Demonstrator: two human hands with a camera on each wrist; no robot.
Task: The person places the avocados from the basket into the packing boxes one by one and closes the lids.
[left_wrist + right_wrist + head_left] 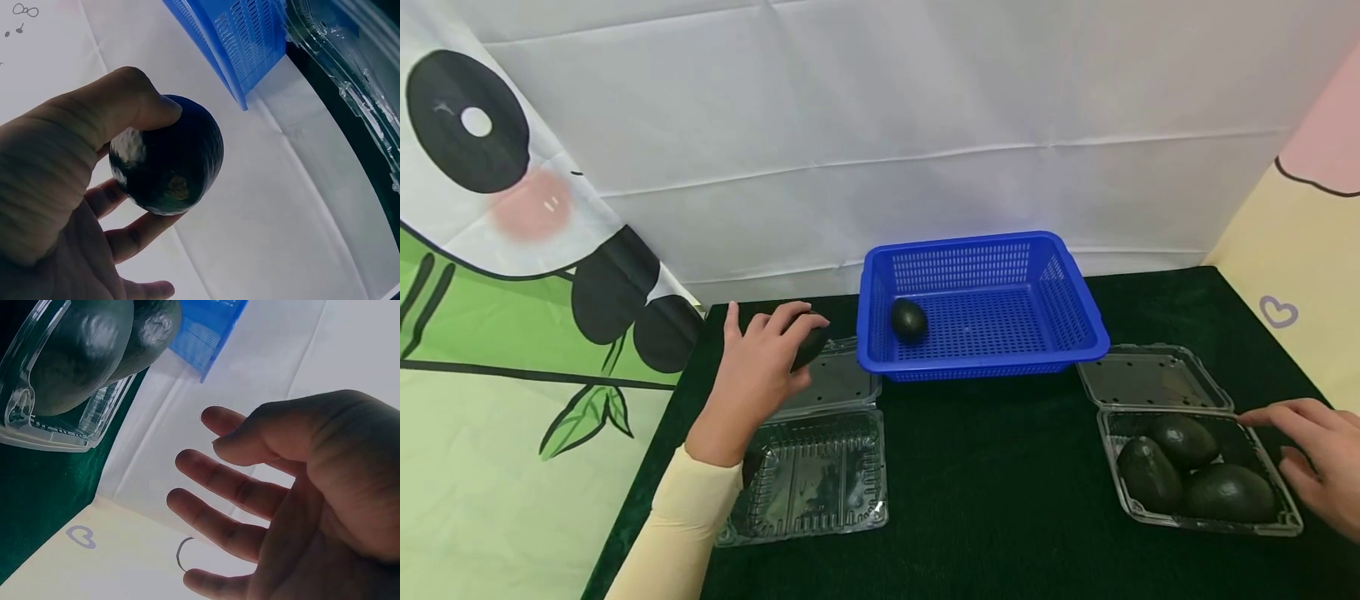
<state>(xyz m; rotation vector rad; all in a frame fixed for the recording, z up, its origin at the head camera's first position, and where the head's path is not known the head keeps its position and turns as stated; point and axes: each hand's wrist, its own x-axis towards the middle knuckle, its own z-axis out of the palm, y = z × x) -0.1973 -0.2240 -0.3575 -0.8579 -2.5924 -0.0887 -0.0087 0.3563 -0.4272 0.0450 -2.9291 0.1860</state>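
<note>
My left hand (pixel 756 358) grips a dark avocado (pixel 810 345) above the raised lid of the left clear clamshell box (pixel 816 479). In the left wrist view, thumb and fingers curl round this avocado (pixel 181 156). Something dark shows in that box beside my wrist, mostly hidden. My right hand (pixel 1326 454), its fingers loosely extended and holding nothing, is at the right edge of the right clamshell box (pixel 1202 525). Three avocados (pixel 1231 493) lie in it. Another avocado (pixel 909 321) sits at the left end of the blue basket (pixel 985 367).
The basket stands at the back middle of the dark green cloth-covered table (pixel 985 500). Both box lids lie folded back toward it; the right lid (pixel 1153 379) meets its front corner. A white cloth (pixel 925 108) hangs behind, with printed cloth (pixel 497 292) at the left.
</note>
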